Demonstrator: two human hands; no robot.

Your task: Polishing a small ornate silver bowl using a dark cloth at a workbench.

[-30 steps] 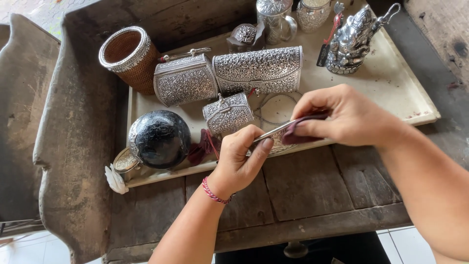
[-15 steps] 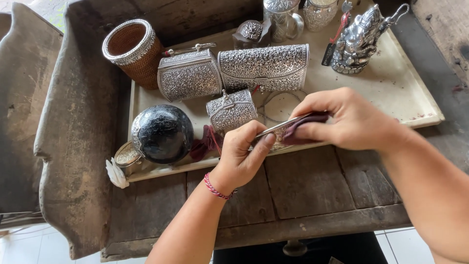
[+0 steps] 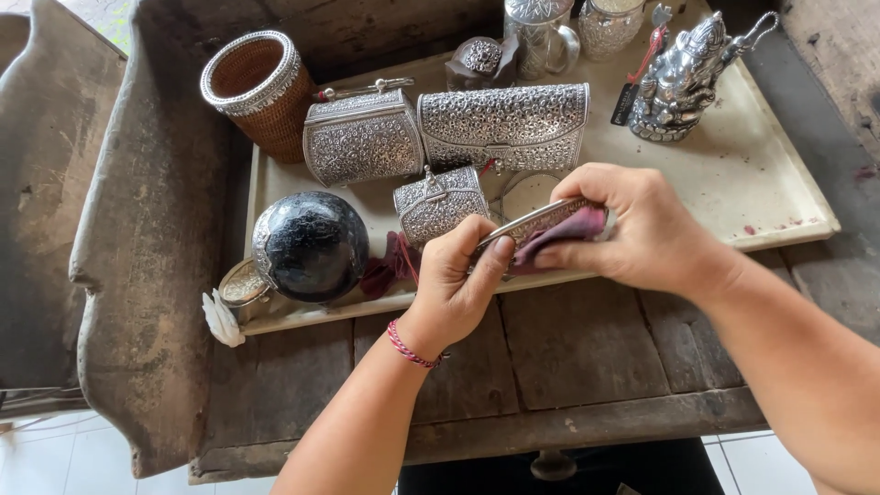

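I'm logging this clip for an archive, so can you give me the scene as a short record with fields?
Setting: worn wooden table bearing a cream tray
Left hand: grips one end of a slim silver case
Right hand: presses a purple cloth against that case
On tray: embossed silver purses, dark round box, silver figurine
Beside tray: woven cup

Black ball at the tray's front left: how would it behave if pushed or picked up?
The black ball looks round and glossy, so it would probably roll when nudged and could slip in the hands. It sits near the tray edge, where the low rim may not stop it. Its stone-like speckled surface hints it is heavy for its size.
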